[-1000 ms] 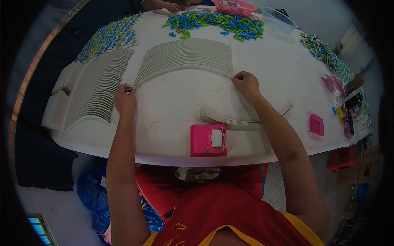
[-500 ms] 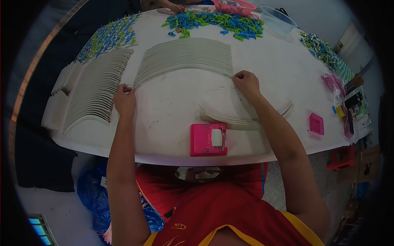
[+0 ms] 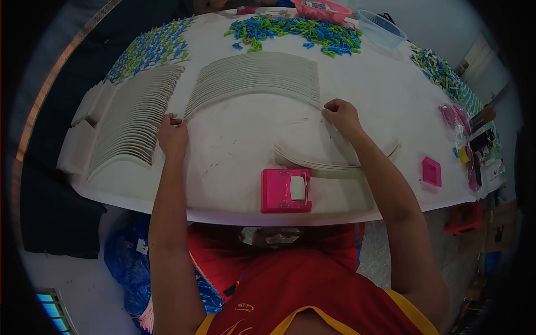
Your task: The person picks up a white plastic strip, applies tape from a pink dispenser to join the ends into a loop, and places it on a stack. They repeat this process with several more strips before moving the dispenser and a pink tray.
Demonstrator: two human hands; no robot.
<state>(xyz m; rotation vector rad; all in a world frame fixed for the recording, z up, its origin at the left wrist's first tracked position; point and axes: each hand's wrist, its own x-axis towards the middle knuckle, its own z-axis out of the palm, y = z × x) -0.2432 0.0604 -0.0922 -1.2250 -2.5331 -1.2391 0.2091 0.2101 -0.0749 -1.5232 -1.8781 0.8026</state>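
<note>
A row of overlapping off-white curved strips arches across the middle of the table. My left hand is closed in a pinch at the row's near left corner. At the near right corner, the fingers of my right hand pinch the other end of the front strip. Below my right forearm lie a few loose curved strips, partly hidden by the arm. Closer to me stands a pink tape dispenser with a white roll.
More layered strips lie on the left, beside folded pale pieces. Blue and green clips are heaped at the back, near a pink basket and a clear basin. A small pink tray sits at right.
Both hands stay at the row's two corners, with almost no movement against it. The view has shifted slightly. At the far edge, another person's hand has moved back from the table.
</note>
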